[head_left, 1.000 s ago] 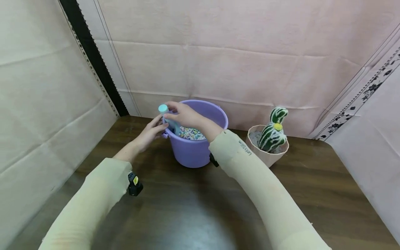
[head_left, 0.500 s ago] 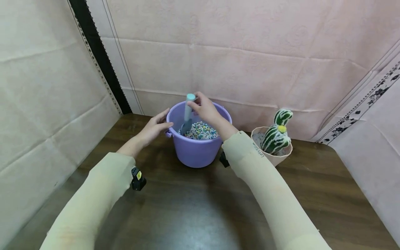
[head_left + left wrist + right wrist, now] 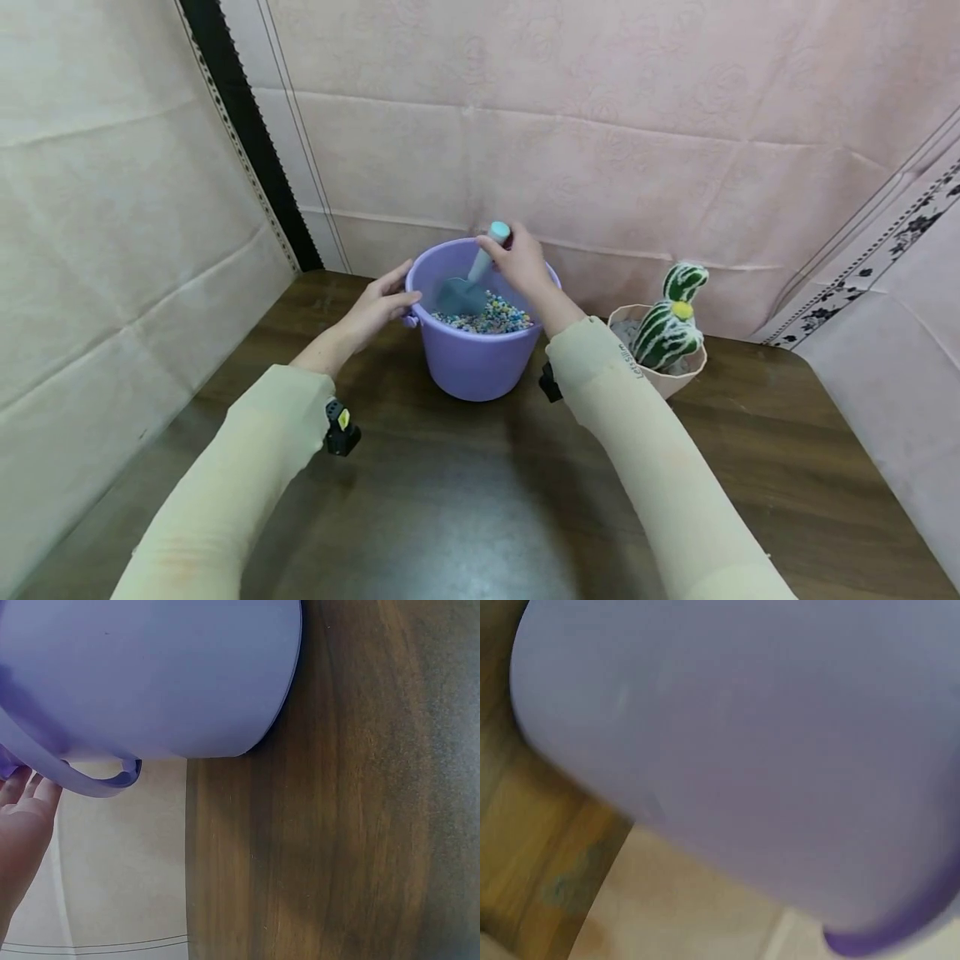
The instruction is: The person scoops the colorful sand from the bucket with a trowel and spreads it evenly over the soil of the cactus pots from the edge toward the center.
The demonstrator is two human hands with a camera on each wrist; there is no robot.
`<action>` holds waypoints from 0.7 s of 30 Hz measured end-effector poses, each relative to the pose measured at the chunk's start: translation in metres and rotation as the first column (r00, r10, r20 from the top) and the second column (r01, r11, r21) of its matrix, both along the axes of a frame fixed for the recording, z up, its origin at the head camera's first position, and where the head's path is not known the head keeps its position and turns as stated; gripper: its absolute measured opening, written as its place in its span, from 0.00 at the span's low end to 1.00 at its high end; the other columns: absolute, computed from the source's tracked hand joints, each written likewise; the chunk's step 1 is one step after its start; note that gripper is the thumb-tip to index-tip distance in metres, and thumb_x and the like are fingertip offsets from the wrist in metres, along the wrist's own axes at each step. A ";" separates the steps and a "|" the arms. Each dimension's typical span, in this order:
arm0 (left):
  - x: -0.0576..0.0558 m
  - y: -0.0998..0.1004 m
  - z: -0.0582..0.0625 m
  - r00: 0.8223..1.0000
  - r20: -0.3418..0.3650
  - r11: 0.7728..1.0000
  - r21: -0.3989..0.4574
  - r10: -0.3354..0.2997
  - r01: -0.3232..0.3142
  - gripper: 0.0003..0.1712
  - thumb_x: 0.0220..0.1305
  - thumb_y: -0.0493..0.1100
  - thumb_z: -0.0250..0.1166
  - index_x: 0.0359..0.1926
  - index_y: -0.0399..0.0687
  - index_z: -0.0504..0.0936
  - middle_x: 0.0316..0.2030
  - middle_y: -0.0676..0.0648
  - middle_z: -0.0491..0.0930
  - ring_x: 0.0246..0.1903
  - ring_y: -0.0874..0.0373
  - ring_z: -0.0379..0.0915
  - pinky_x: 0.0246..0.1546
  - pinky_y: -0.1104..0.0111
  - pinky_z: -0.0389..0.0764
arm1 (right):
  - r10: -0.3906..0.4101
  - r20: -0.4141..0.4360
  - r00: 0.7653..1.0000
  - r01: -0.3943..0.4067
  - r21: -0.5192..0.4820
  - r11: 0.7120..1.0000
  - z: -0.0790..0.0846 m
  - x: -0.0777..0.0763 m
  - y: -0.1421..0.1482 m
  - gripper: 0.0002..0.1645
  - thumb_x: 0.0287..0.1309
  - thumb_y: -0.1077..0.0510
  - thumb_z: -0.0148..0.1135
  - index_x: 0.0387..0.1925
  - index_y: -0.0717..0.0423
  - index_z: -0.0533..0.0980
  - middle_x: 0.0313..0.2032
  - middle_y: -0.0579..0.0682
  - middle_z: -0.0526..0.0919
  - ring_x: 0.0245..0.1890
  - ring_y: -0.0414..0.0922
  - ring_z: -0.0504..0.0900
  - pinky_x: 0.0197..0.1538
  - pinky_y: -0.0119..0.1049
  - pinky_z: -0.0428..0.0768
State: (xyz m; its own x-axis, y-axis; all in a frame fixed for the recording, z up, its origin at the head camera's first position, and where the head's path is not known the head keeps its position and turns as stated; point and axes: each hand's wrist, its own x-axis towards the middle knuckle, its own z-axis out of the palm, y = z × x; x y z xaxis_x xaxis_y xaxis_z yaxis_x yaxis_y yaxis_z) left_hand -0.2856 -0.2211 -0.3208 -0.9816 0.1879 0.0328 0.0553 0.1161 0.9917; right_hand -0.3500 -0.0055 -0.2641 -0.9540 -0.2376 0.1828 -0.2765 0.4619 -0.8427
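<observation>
A purple bucket [image 3: 474, 371] stands upright and holds many small coloured beads [image 3: 498, 317]. My left hand [image 3: 367, 312] rests against the bucket's left rim, its fingers fairly straight; in the left wrist view those fingers [image 3: 30, 796] touch the wall behind the folded carrying handle [image 3: 97, 782]. With my right hand [image 3: 527, 265] I grip the light-blue handle of a toy shovel [image 3: 482, 265] over the back right rim. The shovel slants down to the left, and its blade [image 3: 457, 297] lies low inside the bucket, at the beads. In the right wrist view only the bucket's wall [image 3: 720, 750] shows, not the hand.
A pale pot [image 3: 693, 362] with a knitted green-and-white cactus [image 3: 666, 333] stands on the brown wooden table [image 3: 420, 500], right of the bucket. Pale cloth [image 3: 562, 125] hangs close behind the table and along both sides.
My right hand has moved right across the bucket, sweeping the shovel from the left rim over the beads; the shovel now leans, blade to the left. My left hand stays at the rim.
</observation>
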 end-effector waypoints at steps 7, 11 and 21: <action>0.000 0.001 0.001 1.000 -0.005 1.000 0.023 0.003 -0.003 0.38 0.69 0.38 0.50 0.74 0.46 0.41 0.71 0.37 0.50 0.69 0.45 0.53 0.66 0.55 0.61 | 0.052 -0.058 0.997 -0.048 0.073 0.996 -0.001 -0.002 0.009 0.22 0.60 0.51 0.59 0.50 0.62 0.71 0.42 0.58 0.80 0.39 0.50 0.82 0.42 0.36 0.82; -0.001 0.000 0.000 1.000 -0.006 1.000 0.019 0.004 -0.004 0.38 0.69 0.37 0.50 0.74 0.45 0.41 0.71 0.37 0.49 0.68 0.44 0.54 0.65 0.55 0.62 | -0.078 -0.306 0.949 0.119 0.118 0.986 0.004 0.001 0.014 0.16 0.57 0.51 0.62 0.32 0.62 0.74 0.27 0.55 0.79 0.26 0.46 0.76 0.32 0.33 0.76; 0.000 0.001 0.000 1.000 0.000 0.999 0.031 0.025 -0.025 0.38 0.69 0.37 0.50 0.74 0.45 0.42 0.71 0.37 0.49 0.68 0.44 0.55 0.65 0.55 0.62 | -0.215 -0.343 0.914 0.291 0.190 0.938 0.002 -0.005 0.032 0.17 0.48 0.57 0.59 0.17 0.52 0.61 0.15 0.45 0.60 0.20 0.43 0.60 0.24 0.31 0.60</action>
